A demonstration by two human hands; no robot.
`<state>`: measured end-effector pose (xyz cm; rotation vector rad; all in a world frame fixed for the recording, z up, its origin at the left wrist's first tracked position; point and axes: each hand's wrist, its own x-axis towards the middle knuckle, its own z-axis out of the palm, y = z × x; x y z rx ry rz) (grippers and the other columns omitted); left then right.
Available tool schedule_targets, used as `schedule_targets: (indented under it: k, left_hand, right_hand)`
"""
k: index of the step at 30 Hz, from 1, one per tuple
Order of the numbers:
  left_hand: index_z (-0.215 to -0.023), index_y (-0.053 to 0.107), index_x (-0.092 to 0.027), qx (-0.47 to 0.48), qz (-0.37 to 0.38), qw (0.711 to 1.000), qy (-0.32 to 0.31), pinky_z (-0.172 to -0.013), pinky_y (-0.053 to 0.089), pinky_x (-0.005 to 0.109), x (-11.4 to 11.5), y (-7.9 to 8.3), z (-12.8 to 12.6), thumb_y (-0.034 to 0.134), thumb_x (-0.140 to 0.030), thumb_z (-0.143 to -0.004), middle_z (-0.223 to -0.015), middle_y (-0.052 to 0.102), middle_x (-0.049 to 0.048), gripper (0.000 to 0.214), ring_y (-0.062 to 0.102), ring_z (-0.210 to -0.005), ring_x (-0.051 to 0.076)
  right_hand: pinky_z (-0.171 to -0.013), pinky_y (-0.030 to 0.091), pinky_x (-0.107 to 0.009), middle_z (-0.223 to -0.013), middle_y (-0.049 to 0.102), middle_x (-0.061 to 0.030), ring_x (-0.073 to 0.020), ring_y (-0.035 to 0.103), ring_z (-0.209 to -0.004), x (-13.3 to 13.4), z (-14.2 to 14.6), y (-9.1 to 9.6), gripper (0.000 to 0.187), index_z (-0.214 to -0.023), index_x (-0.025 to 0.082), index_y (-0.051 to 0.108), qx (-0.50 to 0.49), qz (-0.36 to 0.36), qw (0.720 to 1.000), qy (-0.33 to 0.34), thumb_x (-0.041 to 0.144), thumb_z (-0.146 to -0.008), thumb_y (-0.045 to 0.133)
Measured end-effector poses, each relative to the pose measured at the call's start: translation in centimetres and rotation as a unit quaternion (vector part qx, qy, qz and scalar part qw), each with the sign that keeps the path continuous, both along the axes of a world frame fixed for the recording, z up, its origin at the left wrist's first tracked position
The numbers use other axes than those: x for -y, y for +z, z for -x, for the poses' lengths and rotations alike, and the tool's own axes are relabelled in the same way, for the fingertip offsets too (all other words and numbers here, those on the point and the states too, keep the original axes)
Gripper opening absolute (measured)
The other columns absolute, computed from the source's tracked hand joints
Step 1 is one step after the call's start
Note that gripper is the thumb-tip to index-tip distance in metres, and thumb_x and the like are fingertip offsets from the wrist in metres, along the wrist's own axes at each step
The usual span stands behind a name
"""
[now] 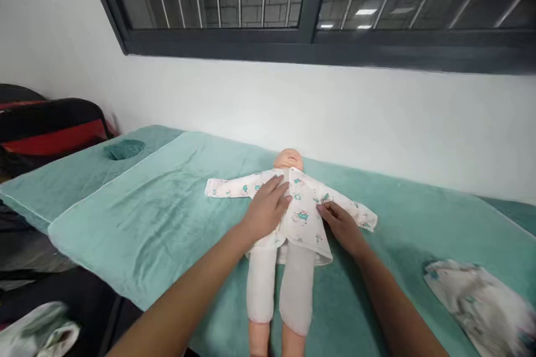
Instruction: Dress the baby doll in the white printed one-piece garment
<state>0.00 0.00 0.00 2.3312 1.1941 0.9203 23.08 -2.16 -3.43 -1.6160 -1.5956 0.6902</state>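
Note:
A baby doll [288,159] lies on its back in the head view, its head toward the wall. It wears a white printed baby jacket [302,216], with both sleeves spread out to the sides, and white trousers [261,284] that leave the lower legs bare. My left hand [268,209] rests on the jacket's chest with the fingers stretched out. At the jacket's side, below the sleeve on the right, my right hand [340,224] pinches the cloth between thumb and fingers.
A green cover [138,223] spreads over the bed, which has a round hole [124,149] at left. Crumpled printed cloth [477,301] lies at right. A black and red bag [54,128] stands at left; a barred window [251,0] is above the wall.

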Motion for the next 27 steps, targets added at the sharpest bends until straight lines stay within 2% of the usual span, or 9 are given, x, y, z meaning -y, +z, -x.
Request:
schedule_targets:
  k: [4,8,12,15,19,21,23,25,27]
  left_hand:
    - [-0.122,0.055,-0.020,0.078,0.002,0.995,0.067,-0.114,0.034,0.045,1.1,-0.9,-0.2,0.052,-0.035,-0.092,-0.145,0.047,0.0088,0.033,0.039,-0.137,0.024]
    - [-0.110,0.053,-0.022,0.130,0.013,0.984,0.124,-0.101,0.046,0.044,2.8,-1.4,0.5,0.066,-0.038,-0.082,-0.129,0.053,0.0093,0.035,0.051,-0.122,0.025]
    - [-0.091,0.053,-0.022,0.086,0.023,0.989,0.120,-0.097,0.047,0.048,4.8,-1.7,0.8,0.066,-0.032,-0.080,-0.128,0.051,0.0095,0.020,0.050,-0.120,0.029]
    - [-0.089,0.054,-0.021,0.049,-0.002,0.993,0.105,-0.100,0.044,0.052,5.9,-1.9,1.0,0.063,-0.027,-0.080,-0.134,0.046,0.0116,0.014,0.046,-0.125,0.031]
    - [-0.116,0.049,-0.019,0.011,-0.020,0.999,0.040,-0.109,0.037,0.056,6.7,-2.4,1.6,0.063,-0.017,-0.073,-0.148,0.033,0.0159,0.045,0.029,-0.141,0.034]
    - [-0.122,0.045,-0.019,-0.009,-0.026,0.999,0.020,-0.110,0.036,0.055,6.8,-2.5,2.0,0.059,-0.009,-0.070,-0.151,0.030,0.0153,0.055,0.023,-0.144,0.033]
    - [-0.115,0.050,-0.020,-0.015,-0.039,0.999,0.029,-0.109,0.038,0.055,6.8,-2.5,2.3,0.055,-0.004,-0.072,-0.150,0.033,0.0132,0.046,0.025,-0.144,0.033]
    - [-0.104,0.054,-0.021,0.000,-0.061,0.997,0.041,-0.106,0.041,0.053,7.0,-2.3,2.2,0.050,-0.003,-0.078,-0.145,0.042,0.0113,0.031,0.034,-0.139,0.030]
    - [-0.100,0.055,-0.021,0.031,-0.094,0.995,0.031,-0.105,0.042,0.050,7.5,-2.0,2.1,0.046,-0.004,-0.085,-0.139,0.050,0.0096,0.025,0.042,-0.134,0.027]
  right_hand:
    - [-0.059,0.034,-0.028,-0.064,0.049,0.0006,-0.0166,0.044,-0.065,1.1,0.7,0.0,0.045,-0.066,0.021,0.046,0.013,0.028,0.999,0.033,0.061,-0.088,0.044]
    - [-0.058,0.034,-0.027,-0.063,0.049,0.0013,-0.0156,0.043,-0.064,1.1,0.5,-0.2,0.043,-0.064,0.021,0.046,0.025,0.042,0.998,0.030,0.057,-0.087,0.046]
    - [-0.055,0.031,-0.026,-0.059,0.047,0.0023,-0.0141,0.041,-0.060,1.2,0.2,-0.4,0.042,-0.060,0.020,0.044,0.055,0.061,0.997,0.011,0.054,-0.085,0.048]
    - [-0.054,0.030,-0.026,-0.058,0.048,0.0019,-0.0139,0.041,-0.058,1.8,0.1,-0.4,0.043,-0.059,0.020,0.043,0.089,0.050,0.994,-0.025,0.054,-0.085,0.048]
    - [-0.055,0.031,-0.027,-0.057,0.051,0.0005,-0.0152,0.044,-0.059,3.4,0.0,-0.7,0.046,-0.059,0.021,0.044,0.123,0.016,0.987,-0.100,0.057,-0.087,0.043]
    - [-0.056,0.032,-0.027,-0.057,0.053,0.0004,-0.0155,0.046,-0.058,4.5,-0.2,-0.8,0.047,-0.061,0.021,0.046,0.113,0.009,0.985,-0.131,0.058,-0.089,0.040]
    - [-0.058,0.034,-0.027,-0.058,0.054,0.0007,-0.0156,0.048,-0.058,5.8,-0.3,-0.8,0.046,-0.064,0.021,0.048,0.088,0.004,0.986,-0.142,0.057,-0.090,0.039]
    - [-0.060,0.037,-0.028,-0.061,0.056,0.0007,-0.0158,0.050,-0.060,7.4,-0.4,-0.7,0.043,-0.068,0.021,0.050,0.064,-0.004,0.989,-0.133,0.056,-0.091,0.040]
    - [-0.061,0.039,-0.028,-0.066,0.058,0.0002,-0.0164,0.052,-0.063,9.2,-0.4,-0.7,0.039,-0.073,0.021,0.052,0.054,-0.009,0.992,-0.117,0.053,-0.092,0.041]
